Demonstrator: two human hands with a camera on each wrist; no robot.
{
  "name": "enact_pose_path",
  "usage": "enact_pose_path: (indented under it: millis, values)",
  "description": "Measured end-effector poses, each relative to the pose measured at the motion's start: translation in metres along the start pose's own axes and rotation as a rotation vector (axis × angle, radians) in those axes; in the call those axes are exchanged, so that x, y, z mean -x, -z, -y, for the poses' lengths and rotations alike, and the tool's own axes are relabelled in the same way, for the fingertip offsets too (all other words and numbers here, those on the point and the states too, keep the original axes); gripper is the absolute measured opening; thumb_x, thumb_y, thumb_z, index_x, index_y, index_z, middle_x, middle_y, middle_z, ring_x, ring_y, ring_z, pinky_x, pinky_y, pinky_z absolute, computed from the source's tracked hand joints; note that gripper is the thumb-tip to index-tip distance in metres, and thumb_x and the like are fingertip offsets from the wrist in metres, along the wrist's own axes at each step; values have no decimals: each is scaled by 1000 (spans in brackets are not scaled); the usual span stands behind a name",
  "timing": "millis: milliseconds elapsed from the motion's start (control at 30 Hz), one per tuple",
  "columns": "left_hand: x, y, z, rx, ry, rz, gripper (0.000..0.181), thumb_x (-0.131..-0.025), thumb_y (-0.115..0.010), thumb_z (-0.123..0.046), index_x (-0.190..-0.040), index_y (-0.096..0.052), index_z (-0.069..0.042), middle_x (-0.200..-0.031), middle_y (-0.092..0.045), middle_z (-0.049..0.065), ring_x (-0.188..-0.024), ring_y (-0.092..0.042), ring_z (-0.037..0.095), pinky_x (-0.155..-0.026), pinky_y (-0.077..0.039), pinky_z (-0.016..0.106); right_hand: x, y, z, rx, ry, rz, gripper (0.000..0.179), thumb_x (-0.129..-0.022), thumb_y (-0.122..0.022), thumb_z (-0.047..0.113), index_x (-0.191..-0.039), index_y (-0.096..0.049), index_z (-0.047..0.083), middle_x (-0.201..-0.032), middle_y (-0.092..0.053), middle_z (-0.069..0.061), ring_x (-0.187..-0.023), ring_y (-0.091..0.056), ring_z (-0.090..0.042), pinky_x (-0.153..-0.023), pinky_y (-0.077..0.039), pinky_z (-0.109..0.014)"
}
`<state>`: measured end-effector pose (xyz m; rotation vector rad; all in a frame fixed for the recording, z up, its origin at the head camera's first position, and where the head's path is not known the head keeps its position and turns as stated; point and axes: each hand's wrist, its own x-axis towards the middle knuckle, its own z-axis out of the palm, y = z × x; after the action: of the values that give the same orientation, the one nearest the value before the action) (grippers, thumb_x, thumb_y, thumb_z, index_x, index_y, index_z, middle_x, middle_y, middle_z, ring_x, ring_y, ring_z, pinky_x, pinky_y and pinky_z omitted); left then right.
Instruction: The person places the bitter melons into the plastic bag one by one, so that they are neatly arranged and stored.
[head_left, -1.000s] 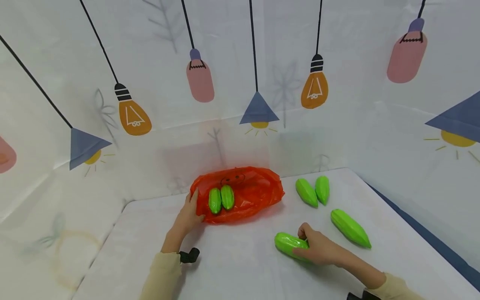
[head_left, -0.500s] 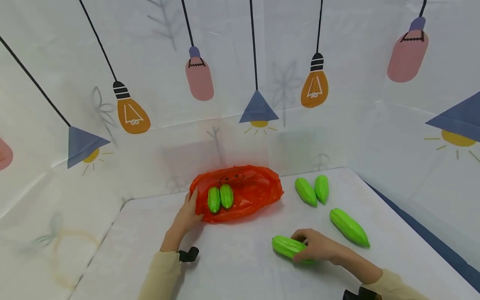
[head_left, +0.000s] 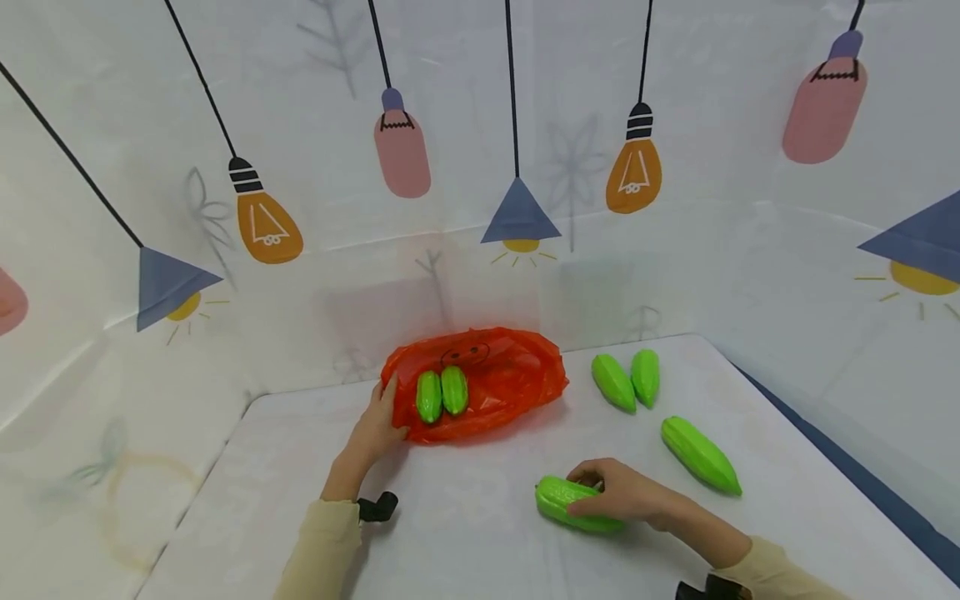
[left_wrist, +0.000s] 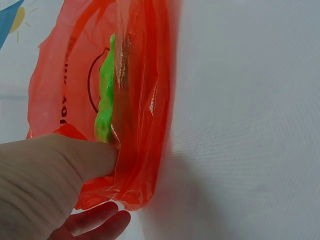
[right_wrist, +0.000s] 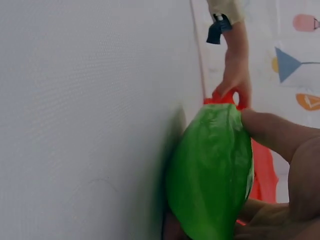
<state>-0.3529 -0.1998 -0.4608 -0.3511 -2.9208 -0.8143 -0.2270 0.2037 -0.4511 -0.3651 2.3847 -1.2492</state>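
At the back of the table lies a red plastic bag (head_left: 517, 379), its mouth facing me, with two green ridged gourds side by side inside. My left hand (head_left: 377, 429) pinches the left edge of the bag; in the left wrist view the thumb is inside and the fingers are outside. My right hand (head_left: 626, 492) grips another green ridged gourd (head_left: 555, 497) near the middle front, low over the table. The right wrist view shows the thumb along one side of this gourd (right_wrist: 212, 165) and fingers partly hidden behind it.
Two more green gourds (head_left: 613, 383) lie close together to the right of the bag, and a larger one (head_left: 701, 456) lies right of my right hand. The white table (head_left: 465, 517) meets a printed cloth wall (head_left: 480, 283) behind the bag.
My right hand has moved a little left with the gourd, its fingers settling further over it. The left hand keeps its place on the bag.
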Motion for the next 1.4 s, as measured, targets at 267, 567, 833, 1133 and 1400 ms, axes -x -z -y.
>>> enact_pose_path:
  millis: [267, 567, 833, 1133, 1400]
  values:
    - [1, 0, -1, 2, 5, 5, 100, -79, -75, -4, -156, -10, -6, -153, -16, 28, -122, -47, 47, -99, -41, 59, -2, -4, 1, -81, 62, 66, 36, -76, -81, 14, -110, -67, 9, -97, -62, -4, -90, -54, -23, -78, -47, -37]
    - [0, 1, -3, 2, -20, -8, 99, -79, -75, -4, -155, -12, -5, -152, -18, 29, -121, -47, 47, -99, -40, 59, -20, -12, 17, -41, 55, -35, 36, -77, -81, 30, -102, -61, 12, -97, -57, -3, -93, -50, -22, -78, -44, -37]
    - [-3, -2, -5, 19, -43, -27, 99, -78, -74, 0, -155, -12, -3, -151, -19, 30, -125, -43, 48, -102, -38, 57, -49, -28, 39, -145, 3, -176, 44, -92, -63, 41, -122, -52, 10, -115, -53, -5, -105, -49, -24, -85, -47, -42]
    - [-7, 1, -4, 71, -23, -53, 101, -77, -72, 4, -155, -8, -3, -149, -21, 32, -129, -37, 48, -104, -34, 56, -85, -28, 82, -370, -102, -364, 41, -86, -60, 23, -124, -52, 9, -117, -52, -11, -105, -48, -28, -79, -48, -36]
    - [-8, 2, -6, 44, -48, -84, 101, -74, -72, 11, -152, -8, 6, -148, -25, 32, -129, -39, 48, -104, -35, 56, -114, -19, 93, -467, -95, -379, 53, -88, -69, 29, -133, -48, 11, -123, -49, -12, -110, -49, -28, -78, -54, -33]
